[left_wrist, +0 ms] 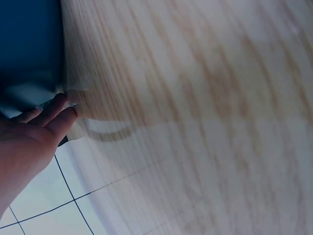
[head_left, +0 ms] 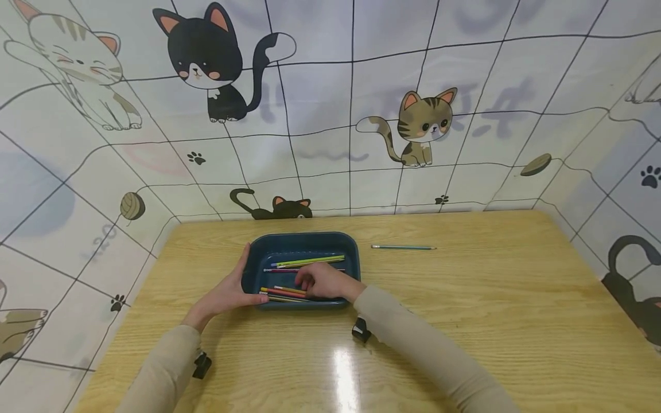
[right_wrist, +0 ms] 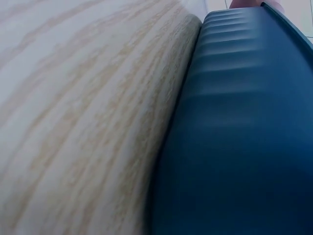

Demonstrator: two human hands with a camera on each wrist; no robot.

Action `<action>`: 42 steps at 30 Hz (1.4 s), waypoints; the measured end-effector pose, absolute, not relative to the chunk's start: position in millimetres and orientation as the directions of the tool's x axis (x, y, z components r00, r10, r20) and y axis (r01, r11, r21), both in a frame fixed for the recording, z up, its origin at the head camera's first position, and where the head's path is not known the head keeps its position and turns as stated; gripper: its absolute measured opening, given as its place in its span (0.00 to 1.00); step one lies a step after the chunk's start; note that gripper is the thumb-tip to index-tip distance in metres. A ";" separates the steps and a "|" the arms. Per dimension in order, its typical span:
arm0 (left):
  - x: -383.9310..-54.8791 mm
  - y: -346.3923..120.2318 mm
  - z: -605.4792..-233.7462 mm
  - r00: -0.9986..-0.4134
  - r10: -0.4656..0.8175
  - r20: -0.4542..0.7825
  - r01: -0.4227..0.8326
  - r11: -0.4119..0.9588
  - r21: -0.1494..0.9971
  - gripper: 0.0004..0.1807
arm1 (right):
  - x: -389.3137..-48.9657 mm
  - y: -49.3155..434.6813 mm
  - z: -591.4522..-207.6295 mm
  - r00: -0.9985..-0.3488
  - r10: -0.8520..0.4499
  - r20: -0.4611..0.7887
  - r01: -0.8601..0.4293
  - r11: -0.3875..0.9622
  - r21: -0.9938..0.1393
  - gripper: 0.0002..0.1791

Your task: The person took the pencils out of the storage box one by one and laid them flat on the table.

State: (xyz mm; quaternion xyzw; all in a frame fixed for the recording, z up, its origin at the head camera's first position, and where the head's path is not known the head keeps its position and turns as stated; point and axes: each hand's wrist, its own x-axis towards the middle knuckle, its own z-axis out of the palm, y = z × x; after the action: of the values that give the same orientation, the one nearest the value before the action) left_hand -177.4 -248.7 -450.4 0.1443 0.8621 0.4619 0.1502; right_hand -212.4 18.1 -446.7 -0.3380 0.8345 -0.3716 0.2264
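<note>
A dark blue plastic tray (head_left: 299, 243) stands on the wooden table with several pencils inside. At its near left corner my left hand (head_left: 227, 293) holds it, thumb over the near rim and fingers along the outside of the left wall. My right hand (head_left: 327, 281) reaches in over the near right side, fingers bent down among the pencils. Yellow-green pencils (head_left: 325, 261) and a dark red pencil (head_left: 281, 270) lie beyond it. Orange and red pencils (head_left: 284, 292) lie by its fingertips; I cannot tell if one is pinched. In the right wrist view the tray's wall (right_wrist: 234, 137) hides the fingers.
A teal pencil (head_left: 404, 248) lies on the table (head_left: 465, 298) to the right of the tray. Behind and at both sides hangs white cloth (head_left: 320, 115) with a grid and cartoon cats. Small black devices (head_left: 361, 330) sit at both wrists.
</note>
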 end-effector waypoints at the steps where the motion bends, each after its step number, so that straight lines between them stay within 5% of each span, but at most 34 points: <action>1: -177.3 -248.5 -450.4 -0.914 0.387 -0.125 0.111 0.532 0.839 0.70 | -212.3 18.1 -446.7 -0.667 -0.734 -0.128 -0.389 0.490 -0.780 0.13; 24: -178.6 -246.5 -448.6 -0.916 0.393 -0.087 0.144 0.522 0.840 0.70 | -211.9 28.5 -437.5 -0.689 -0.721 -0.071 -0.267 0.344 -0.900 0.12; 42: -172.1 -248.0 -452.1 -0.920 0.386 -0.063 0.159 0.516 0.842 0.71 | -212.5 111.9 -389.2 -0.743 -0.656 0.130 -0.454 0.352 -0.819 0.14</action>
State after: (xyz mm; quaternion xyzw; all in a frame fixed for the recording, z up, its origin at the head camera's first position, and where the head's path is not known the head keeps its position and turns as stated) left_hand -172.1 -248.0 -452.1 0.1578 0.8621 0.4658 0.1219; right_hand -212.5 111.9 -389.2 -0.3407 0.8146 -0.4561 0.1109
